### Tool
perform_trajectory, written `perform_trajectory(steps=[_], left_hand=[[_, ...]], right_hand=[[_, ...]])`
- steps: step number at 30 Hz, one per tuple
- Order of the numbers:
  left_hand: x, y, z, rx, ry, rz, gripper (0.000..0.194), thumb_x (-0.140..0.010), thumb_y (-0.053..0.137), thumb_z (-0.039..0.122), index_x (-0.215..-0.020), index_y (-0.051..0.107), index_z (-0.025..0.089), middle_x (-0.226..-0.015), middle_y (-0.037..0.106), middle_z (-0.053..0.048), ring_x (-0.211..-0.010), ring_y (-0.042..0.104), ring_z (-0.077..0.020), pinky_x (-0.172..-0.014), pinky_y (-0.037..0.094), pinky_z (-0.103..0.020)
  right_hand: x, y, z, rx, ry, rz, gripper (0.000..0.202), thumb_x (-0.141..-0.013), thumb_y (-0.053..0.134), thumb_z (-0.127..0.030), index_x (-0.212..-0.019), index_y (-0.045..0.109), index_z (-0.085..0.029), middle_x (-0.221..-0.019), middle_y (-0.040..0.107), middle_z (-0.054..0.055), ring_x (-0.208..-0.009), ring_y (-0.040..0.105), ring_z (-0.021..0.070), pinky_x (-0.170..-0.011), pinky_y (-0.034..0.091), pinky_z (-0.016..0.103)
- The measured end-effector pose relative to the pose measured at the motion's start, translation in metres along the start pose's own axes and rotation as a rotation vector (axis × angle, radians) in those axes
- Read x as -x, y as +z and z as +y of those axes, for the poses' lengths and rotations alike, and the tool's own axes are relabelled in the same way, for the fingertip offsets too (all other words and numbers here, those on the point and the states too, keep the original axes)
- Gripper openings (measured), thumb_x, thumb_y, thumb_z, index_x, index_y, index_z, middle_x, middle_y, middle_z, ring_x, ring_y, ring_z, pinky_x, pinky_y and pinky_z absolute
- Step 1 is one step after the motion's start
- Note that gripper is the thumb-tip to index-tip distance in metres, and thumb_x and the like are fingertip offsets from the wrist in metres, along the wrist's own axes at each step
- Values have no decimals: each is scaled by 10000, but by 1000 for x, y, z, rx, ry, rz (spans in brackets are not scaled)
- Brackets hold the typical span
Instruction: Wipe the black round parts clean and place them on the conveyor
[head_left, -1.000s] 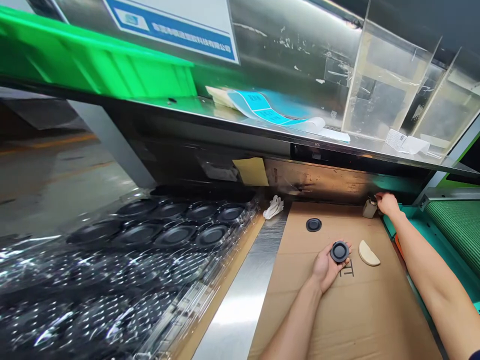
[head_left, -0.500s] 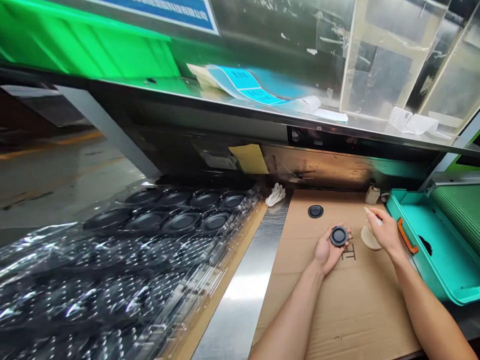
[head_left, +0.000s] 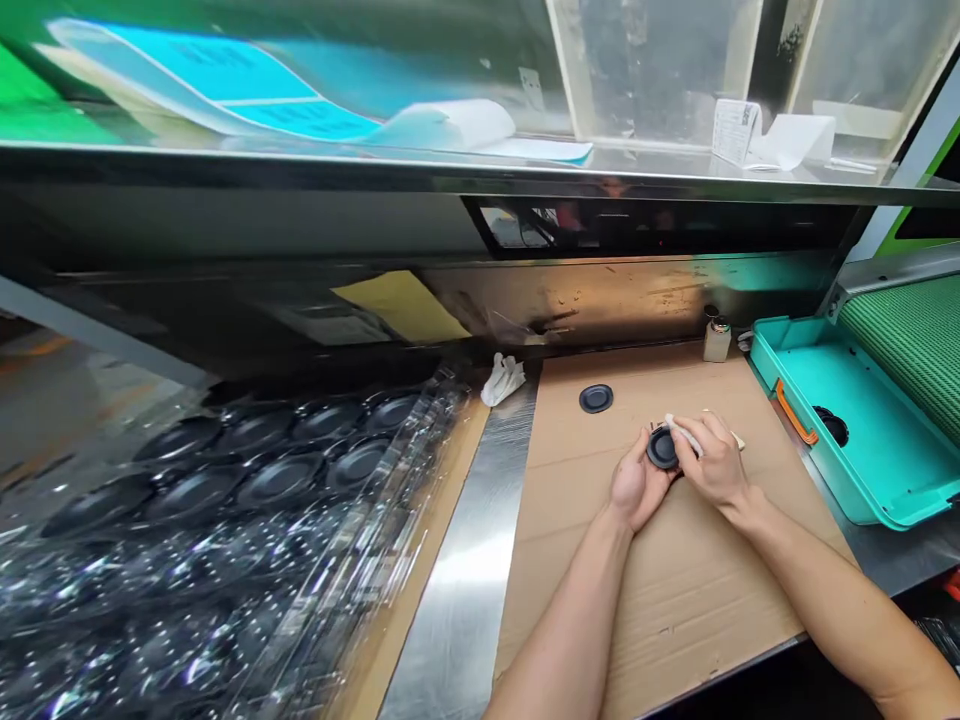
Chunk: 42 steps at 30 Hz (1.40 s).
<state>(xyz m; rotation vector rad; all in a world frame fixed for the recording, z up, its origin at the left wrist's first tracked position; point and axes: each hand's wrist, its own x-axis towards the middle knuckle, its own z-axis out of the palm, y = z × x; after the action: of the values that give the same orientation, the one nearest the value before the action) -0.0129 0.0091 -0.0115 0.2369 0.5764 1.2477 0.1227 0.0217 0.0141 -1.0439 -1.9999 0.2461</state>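
Observation:
My left hand (head_left: 636, 485) is closed around a black round disc (head_left: 660, 449) with a raised rim, held tilted above the cardboard sheet (head_left: 637, 600). Pinched in my right hand (head_left: 712, 460) is a small white piece (head_left: 670, 423), like a folded wipe. It touches the disc's upper rim. Behind my right hand, only an edge of a round beige pad (head_left: 741, 441) shows. A second black disc (head_left: 596, 399) lies flat on the cardboard, left of and beyond my hands.
On the left, clear plastic trays (head_left: 225, 560) hold several black discs. A turquoise bin (head_left: 892, 420) with a black part inside stands at right, beside a green conveyor belt (head_left: 915, 325). A small bottle (head_left: 718, 340) and a crumpled white cloth (head_left: 502, 380) sit at the back. A metal shelf (head_left: 637, 180) overhangs.
My right hand has moved left from over the beige pad to the black disc, bringing the white piece onto its rim. My left hand still holds the disc. The view has shifted right.

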Motion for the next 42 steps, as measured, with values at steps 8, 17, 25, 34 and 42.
perform_trajectory(steps=[8, 17, 25, 34, 42], left_hand=[[6, 6, -15, -308, 115, 67, 486, -939, 543, 615, -806, 649, 160, -629, 635, -12, -566, 588, -137, -575, 494, -252], [15, 3, -8, -913, 168, 172, 765, -893, 328, 809, -560, 611, 182, -393, 533, -50, -313, 447, -130, -357, 307, -254], [16, 8, -9, -879, 178, 138, 782, -908, 325, 787, -564, 652, 166, -406, 550, -60, -314, 441, -123, -353, 283, -254], [11, 5, -5, -578, 150, 90, 759, -850, 365, 842, -806, 664, 146, -631, 685, -80, -431, 543, -130, -360, 337, -222], [12, 2, -6, -634, 185, 81, 775, -865, 341, 835, -778, 678, 142, -613, 683, -82, -411, 527, -127, -364, 338, -237]], right_hand=[[3, 4, 12, 169, -12, -179, 165, -964, 535, -242, -1045, 668, -186, -1010, 688, 87, -954, 604, 234, -860, 485, 354], [0, -4, 15, 196, -23, -322, 89, -943, 538, -230, -976, 608, -188, -993, 686, 76, -946, 619, 207, -825, 463, 304], [-4, -20, 13, 27, 203, -359, 60, -879, 599, -251, -875, 638, -206, -792, 685, 22, -755, 596, 158, -693, 413, 258], [-15, -27, 15, -1104, 651, -495, 390, -802, 709, -536, -858, 598, -166, -679, 642, 8, -560, 588, 121, -511, 447, 222], [-12, -23, 16, -1083, 627, -524, 389, -817, 718, -527, -913, 625, -161, -686, 629, -5, -575, 562, 102, -527, 417, 204]])
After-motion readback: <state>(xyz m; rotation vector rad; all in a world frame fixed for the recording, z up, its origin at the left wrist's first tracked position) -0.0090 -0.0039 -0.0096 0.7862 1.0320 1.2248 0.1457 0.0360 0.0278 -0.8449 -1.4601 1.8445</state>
